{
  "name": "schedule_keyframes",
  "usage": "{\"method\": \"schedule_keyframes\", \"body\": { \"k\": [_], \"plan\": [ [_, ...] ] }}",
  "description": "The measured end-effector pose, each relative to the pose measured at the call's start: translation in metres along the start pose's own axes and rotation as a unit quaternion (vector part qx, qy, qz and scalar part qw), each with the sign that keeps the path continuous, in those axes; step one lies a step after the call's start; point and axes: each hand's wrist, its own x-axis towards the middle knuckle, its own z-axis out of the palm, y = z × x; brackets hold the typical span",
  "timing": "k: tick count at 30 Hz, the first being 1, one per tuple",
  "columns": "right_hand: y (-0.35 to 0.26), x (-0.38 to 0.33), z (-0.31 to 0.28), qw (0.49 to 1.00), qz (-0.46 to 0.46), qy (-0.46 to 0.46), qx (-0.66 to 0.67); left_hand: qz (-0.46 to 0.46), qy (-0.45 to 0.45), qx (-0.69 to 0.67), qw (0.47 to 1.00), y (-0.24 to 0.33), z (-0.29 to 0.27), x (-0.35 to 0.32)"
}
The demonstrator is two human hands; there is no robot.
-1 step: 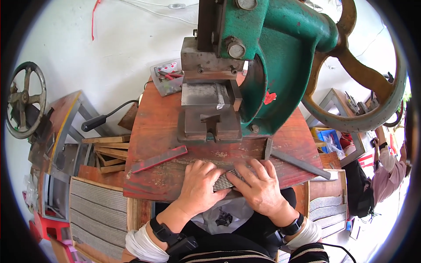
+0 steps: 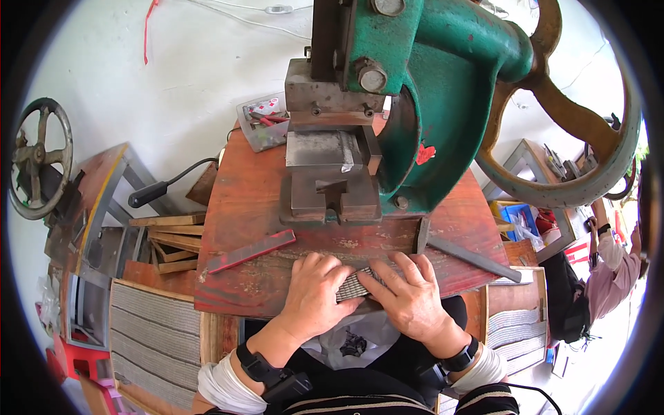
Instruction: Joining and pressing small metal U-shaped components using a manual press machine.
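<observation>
From my feed, the green press filled the upper centre and right of the frame, its flywheel at upper right. Below it I had the wooden table, worn and red-stained, across the middle. Slatted tray sat lower left, rows of grey strips in it. Left hand and right hand were side by side, lower centre, at the table's near edge. Clear plastic box with red-handled tools: upper left of centre, beside the press. Hammer-like tool lay right of centre, red-and-grey bar left of centre. Smallest: ribbed grey block, lower centre, between the hands. Grip: left thumb and fingers closed on its left end, right ones on its right end, partly covering it.
</observation>
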Motion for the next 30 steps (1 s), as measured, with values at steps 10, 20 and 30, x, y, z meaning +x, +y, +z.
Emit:
{"method": "schedule_keyframes", "body": {
  "k": [10, 20, 30],
  "plan": [
    [0.08, -0.049, -0.007, 0.971, 0.238, 0.029, 0.02, -0.003, -0.007, -0.016, 1.0, -0.001, 0.002, 0.0],
    [0.089, -0.027, -0.019, 0.989, 0.132, -0.013, 0.06, -0.024, -0.011, -0.001, 1.0, -0.001, 0.001, -0.001],
    [0.008, 0.022, -0.055, 0.983, 0.059, -0.1, 0.14, -0.049, -0.017, -0.025, 0.998, 0.002, -0.004, -0.002]
  ]
}}
